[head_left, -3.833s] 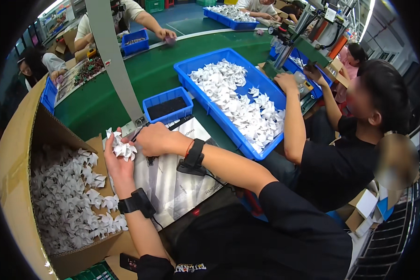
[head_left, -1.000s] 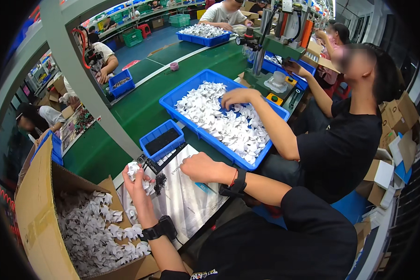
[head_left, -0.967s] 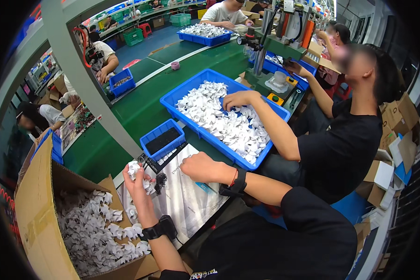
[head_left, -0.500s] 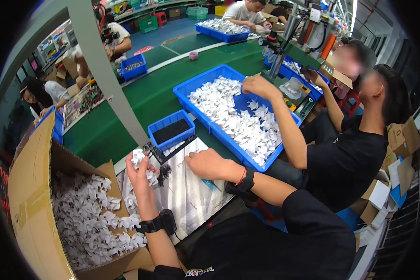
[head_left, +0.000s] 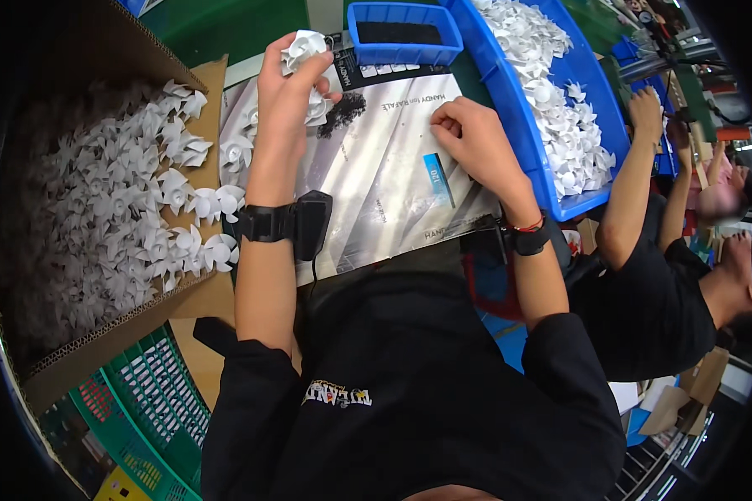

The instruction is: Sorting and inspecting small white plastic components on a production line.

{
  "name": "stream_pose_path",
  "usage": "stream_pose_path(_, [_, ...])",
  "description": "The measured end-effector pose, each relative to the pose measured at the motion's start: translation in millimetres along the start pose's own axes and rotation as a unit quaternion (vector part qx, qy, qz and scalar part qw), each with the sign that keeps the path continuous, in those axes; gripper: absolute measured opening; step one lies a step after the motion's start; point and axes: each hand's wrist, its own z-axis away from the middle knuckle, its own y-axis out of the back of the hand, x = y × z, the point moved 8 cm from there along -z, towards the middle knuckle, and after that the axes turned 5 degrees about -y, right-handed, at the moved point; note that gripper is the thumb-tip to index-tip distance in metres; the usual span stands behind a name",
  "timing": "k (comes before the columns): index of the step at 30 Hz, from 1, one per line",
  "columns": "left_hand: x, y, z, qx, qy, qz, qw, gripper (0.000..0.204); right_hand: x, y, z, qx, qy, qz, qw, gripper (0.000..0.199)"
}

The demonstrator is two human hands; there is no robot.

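Observation:
My left hand (head_left: 282, 96) is closed around a small white fan wheel (head_left: 304, 50) with curved blades, held up between thumb and fingers. More white fan wheels (head_left: 236, 152) lie on the flat printed board beside and under that hand. Just right of it is a loose heap of tiny black parts (head_left: 342, 114) on the board (head_left: 393, 188). My right hand (head_left: 481, 144) hovers over the board's right side, its thumb and fingertips pinched together. Whatever lies in that pinch, if anything, is too small to make out.
A cardboard box (head_left: 213, 117) full of white fan wheels stands at left. Beyond the board sits a small blue bin (head_left: 405, 57) of black parts. A large blue tray (head_left: 551, 179) of fan wheels is at right, with a co-worker's arm (head_left: 631, 175) beside it. A green crate (head_left: 154, 392) is below the box.
The view has tilted down toward the board. My right hand has moved right, away from the black heap and my left hand. My left hand still holds a white fan wheel.

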Motion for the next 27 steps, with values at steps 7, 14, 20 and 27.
stream_pose_path(7, [9,-9,6,-0.027,-0.036,-0.146,0.988,0.043,-24,-15,1,-0.072,0.045,0.116,0.99,0.007])
stream_pose_path(14, [23,-37,22,-0.118,-0.147,-0.345,0.919,0.044,-29,-16,-6,-0.086,0.017,0.103,0.991,0.007])
stream_pose_path(20, [32,-51,31,-0.146,-0.2,-0.369,0.896,0.047,-36,-11,-35,0.054,-0.054,-0.299,0.951,0.008])
stream_pose_path(27, [29,-50,29,-0.133,-0.219,-0.398,0.881,0.049,-55,-22,-44,0.099,0.05,-0.242,0.964,0.008])
